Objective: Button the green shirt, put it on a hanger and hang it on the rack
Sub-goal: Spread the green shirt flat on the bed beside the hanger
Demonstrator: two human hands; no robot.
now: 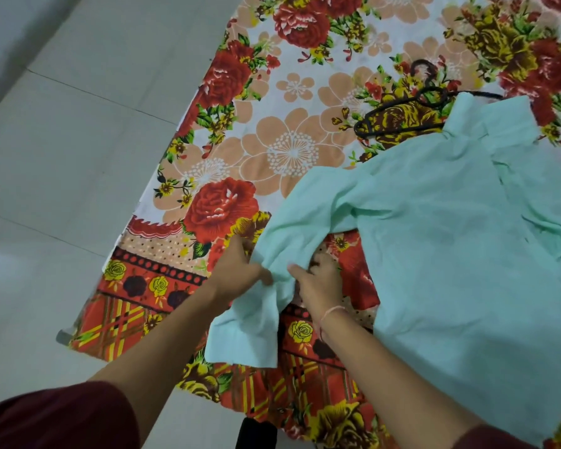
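Note:
A pale green shirt point(450, 241) lies spread on a flowered bedsheet, its collar toward the far right. Its left sleeve stretches toward me and folds down near the cuff point(246, 335). My left hand point(240, 270) pinches the sleeve from the left, thumb on top of the cloth. My right hand point(318, 280) grips the same sleeve from the right, fingers curled under the fabric. A dark hanger point(399, 115) lies on the sheet beyond the shirt, partly hidden under the collar. No rack is in view.
The flowered sheet point(289, 140) covers a bed whose left edge point(136, 205) runs diagonally. Pale floor tiles point(62, 189) lie to the left. A dark object point(256, 432) shows at the bottom edge.

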